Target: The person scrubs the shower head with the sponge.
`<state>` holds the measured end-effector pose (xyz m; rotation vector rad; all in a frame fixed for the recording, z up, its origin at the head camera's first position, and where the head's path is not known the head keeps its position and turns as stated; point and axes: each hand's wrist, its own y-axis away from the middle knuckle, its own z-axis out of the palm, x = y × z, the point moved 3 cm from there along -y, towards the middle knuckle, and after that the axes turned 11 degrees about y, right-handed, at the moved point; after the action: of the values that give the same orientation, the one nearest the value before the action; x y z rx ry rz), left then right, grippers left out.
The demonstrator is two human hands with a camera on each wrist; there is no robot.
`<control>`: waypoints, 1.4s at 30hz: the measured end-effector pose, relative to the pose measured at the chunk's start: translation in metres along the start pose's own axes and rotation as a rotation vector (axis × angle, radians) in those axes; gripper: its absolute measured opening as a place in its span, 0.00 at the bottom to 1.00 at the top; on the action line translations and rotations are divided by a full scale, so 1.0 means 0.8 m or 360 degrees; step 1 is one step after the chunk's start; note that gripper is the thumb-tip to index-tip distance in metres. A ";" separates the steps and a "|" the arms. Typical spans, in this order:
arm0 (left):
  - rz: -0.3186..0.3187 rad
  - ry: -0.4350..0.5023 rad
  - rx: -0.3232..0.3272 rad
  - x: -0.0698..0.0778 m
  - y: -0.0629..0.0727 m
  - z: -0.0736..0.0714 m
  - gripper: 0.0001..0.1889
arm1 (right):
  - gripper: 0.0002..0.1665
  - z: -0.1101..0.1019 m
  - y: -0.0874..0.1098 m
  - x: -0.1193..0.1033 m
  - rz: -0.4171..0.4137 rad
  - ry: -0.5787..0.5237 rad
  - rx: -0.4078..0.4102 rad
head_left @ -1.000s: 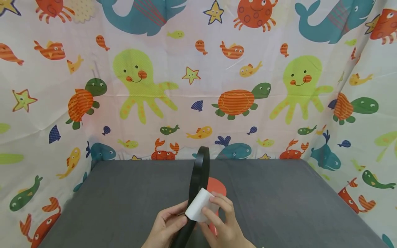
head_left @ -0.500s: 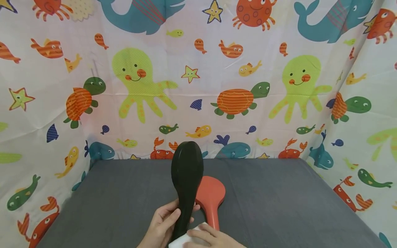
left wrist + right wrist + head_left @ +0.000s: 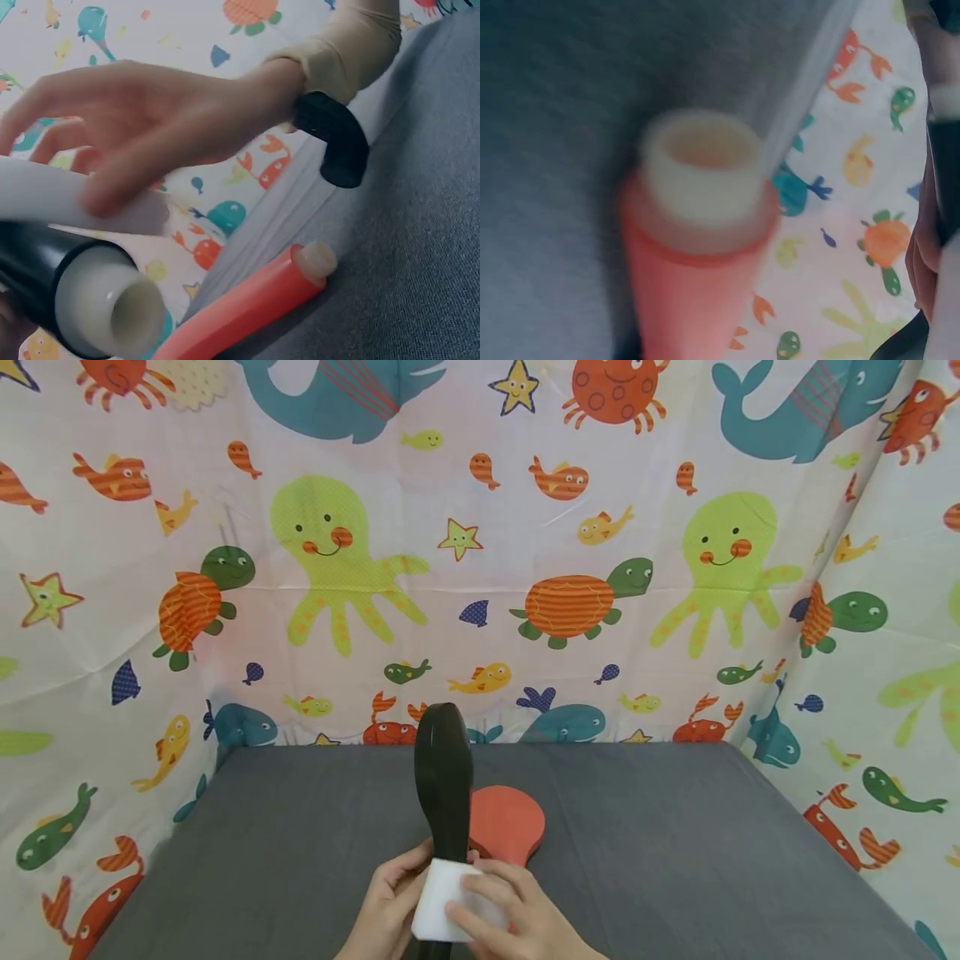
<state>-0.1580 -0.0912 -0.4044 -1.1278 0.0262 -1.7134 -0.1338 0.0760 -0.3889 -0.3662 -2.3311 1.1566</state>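
In the head view my left hand [image 3: 386,902] grips the handle of a black shower head [image 3: 442,768], held upright with its head at the top. My right hand [image 3: 528,910] holds a white sponge [image 3: 441,906] against the front of that handle. The left wrist view shows the handle's hollow cream-coloured end [image 3: 112,311], with the sponge [image 3: 67,195] along its side and the right thumb on it. A red shower head [image 3: 510,820] lies just behind the hands, its lower handle hidden by them. Up close, its cream connector [image 3: 701,169] is blurred.
A grey cloth surface [image 3: 300,843] spreads under everything. Behind it and at both sides hangs a white curtain [image 3: 480,610] printed with sea animals.
The black shower head has turned from edge-on to broad and partly back, moving slightly left. The sponge went down the handle to its lower end, then came back up.
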 end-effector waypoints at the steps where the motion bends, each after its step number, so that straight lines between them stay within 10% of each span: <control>1: -0.0023 0.0021 0.0029 0.000 0.000 -0.001 0.23 | 0.23 0.000 0.005 -0.003 -0.0025 -0.0079 -0.0127; 7: -0.0083 0.0036 0.0113 -0.001 -0.001 -0.003 0.23 | 0.30 -0.002 0.023 -0.008 -0.0061 -0.0457 -0.0721; 10: -0.0059 0.0017 0.0118 -0.002 -0.001 -0.002 0.23 | 0.25 -0.001 0.015 0.002 -0.0148 -0.0310 -0.0431; 14: 0.0014 0.0007 0.0049 -0.003 0.001 0.002 0.23 | 0.20 -0.001 -0.004 0.028 0.0108 -0.0093 0.0058; 18: 0.0015 -0.0014 -0.0006 -0.005 0.001 0.006 0.21 | 0.24 -0.001 -0.014 0.038 0.0395 -0.0147 0.0162; 22: -0.0028 -0.0007 0.0023 -0.001 0.001 0.004 0.21 | 0.21 0.003 -0.009 0.021 0.0257 -0.0127 0.0138; 26: -0.0104 0.0131 0.0082 0.007 0.000 -0.001 0.23 | 0.24 0.005 0.006 -0.003 0.0047 -0.0297 -0.0190; 29: -0.0087 0.0085 0.0120 0.008 -0.001 -0.005 0.22 | 0.30 0.003 0.018 -0.013 0.0062 -0.0543 -0.0588; 32: -0.0086 -0.0047 0.0166 0.005 -0.001 -0.007 0.22 | 0.30 0.002 0.022 -0.009 0.0105 -0.0691 -0.0696; 36: -0.0079 -0.0064 0.0132 0.004 -0.001 -0.005 0.22 | 0.25 0.002 0.010 0.004 -0.0082 -0.0395 -0.0314; 42: 0.0010 -0.0224 0.0118 0.003 -0.001 0.001 0.21 | 0.23 0.004 -0.011 0.034 0.0363 -0.0176 0.0064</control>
<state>-0.1584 -0.0924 -0.4019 -1.1889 -0.1203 -1.6129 -0.1584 0.0810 -0.3750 -0.5792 -2.4039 1.3599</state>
